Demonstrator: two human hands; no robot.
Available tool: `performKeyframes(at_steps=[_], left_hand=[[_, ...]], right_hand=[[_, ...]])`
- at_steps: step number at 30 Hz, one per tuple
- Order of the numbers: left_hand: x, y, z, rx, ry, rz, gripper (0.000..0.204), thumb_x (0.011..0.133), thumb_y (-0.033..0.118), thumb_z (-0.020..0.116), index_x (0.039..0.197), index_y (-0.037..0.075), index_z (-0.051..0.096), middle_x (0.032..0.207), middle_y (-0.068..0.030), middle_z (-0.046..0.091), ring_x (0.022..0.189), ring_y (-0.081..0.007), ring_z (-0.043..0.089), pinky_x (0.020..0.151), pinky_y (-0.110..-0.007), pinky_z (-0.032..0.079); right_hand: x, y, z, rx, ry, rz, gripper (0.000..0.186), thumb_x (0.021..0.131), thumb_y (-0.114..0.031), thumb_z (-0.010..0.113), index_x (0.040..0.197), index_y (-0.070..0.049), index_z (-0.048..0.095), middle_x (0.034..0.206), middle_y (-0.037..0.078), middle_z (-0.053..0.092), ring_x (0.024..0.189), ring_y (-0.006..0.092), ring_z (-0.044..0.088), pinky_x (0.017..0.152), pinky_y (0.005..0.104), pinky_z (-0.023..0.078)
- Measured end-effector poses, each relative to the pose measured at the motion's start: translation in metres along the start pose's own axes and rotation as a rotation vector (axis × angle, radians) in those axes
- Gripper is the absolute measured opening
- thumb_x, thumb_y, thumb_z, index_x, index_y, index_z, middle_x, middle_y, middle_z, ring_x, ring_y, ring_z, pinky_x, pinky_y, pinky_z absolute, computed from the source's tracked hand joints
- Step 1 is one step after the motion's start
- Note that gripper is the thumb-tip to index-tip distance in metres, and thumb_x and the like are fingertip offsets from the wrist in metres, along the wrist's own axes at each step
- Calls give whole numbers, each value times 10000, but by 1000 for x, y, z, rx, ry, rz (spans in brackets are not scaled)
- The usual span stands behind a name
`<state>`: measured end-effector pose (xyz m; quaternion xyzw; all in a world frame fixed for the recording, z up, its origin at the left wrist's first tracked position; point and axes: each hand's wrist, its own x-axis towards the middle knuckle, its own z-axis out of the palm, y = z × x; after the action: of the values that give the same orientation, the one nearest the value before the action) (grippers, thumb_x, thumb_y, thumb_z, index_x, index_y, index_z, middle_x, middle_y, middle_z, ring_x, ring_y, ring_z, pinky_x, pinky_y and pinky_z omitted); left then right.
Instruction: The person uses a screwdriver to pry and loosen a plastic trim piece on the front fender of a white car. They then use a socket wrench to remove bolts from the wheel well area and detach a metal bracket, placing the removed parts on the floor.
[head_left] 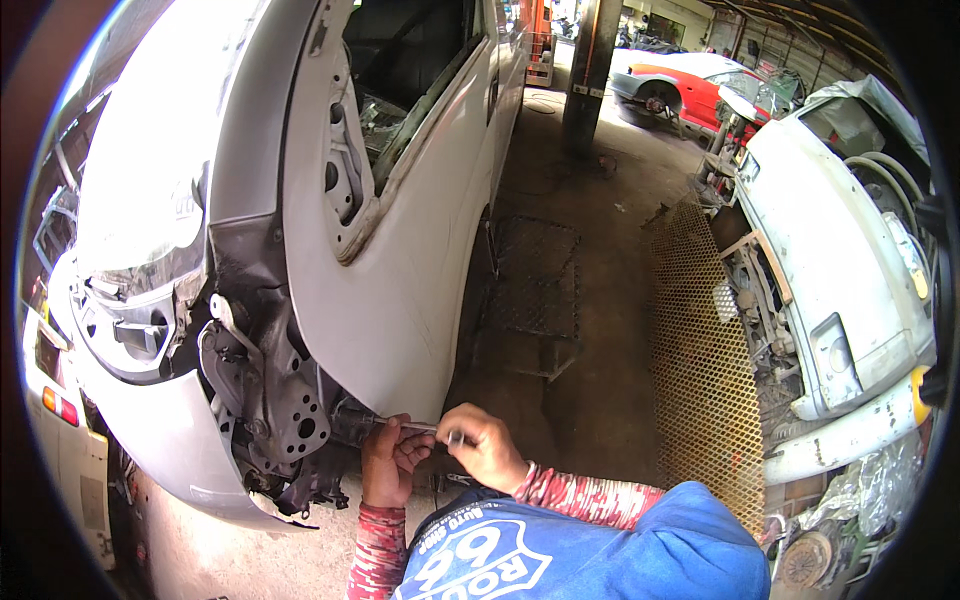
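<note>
My left hand [390, 458] is closed at the lower front edge of the white body panel [385, 320], fingers curled by a thin metal bar [410, 424] that runs along that edge. My right hand [482, 448] grips a small metal tool [456, 437], probably a wrench, just to the right of my left hand. Exactly what my left fingertips hold is hard to make out. Left of the panel, bare metal brackets [290, 420] with round holes are exposed beside a silver bumper-like piece [170, 430].
A yellow mesh panel [700, 350] stands along the right, beside a pale dismantled vehicle [840, 260]. Behind are a dark post [590, 80] and a red-and-white car [700, 110]. A dark metal plate [530, 270] lies on the concrete floor [590, 420].
</note>
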<state>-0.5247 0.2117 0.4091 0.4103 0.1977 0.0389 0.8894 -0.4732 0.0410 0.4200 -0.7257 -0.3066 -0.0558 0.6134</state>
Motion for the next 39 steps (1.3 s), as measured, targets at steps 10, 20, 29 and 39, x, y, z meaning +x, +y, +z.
performKeyframes(at_steps=[10,20,29,39], left_hand=[[2,-7,3,69,145,41,262,936,277,677,1072,59,629,875,-51,682,686,-137,668,557,-243,517],[2,-13,12,-99,9,101,208,974,225,589,1130,90,561,1020,-90,671,788,-160,670,599,-263,529],[3,-11,4,-265,67,92,286,976,306,630,1118,63,577,979,-91,668,795,-178,658,640,-290,520],[-2,-4,3,-102,221,96,283,1008,240,576,1163,4,589,984,-110,687,756,-142,616,670,-274,515]], right_hand=[[-13,-1,-21,-101,-184,-145,498,691,92,498,1126,-64,685,1353,175,562,1199,359,559,1011,409,475],[-9,16,-25,697,-259,992,587,988,-577,492,1208,-47,615,857,109,700,568,130,587,514,260,479],[2,5,-2,-44,-69,-15,266,796,128,598,989,-31,688,917,81,600,739,153,625,626,269,514],[-16,9,-7,133,38,369,197,852,77,542,990,2,660,998,92,622,878,161,611,742,289,494]])
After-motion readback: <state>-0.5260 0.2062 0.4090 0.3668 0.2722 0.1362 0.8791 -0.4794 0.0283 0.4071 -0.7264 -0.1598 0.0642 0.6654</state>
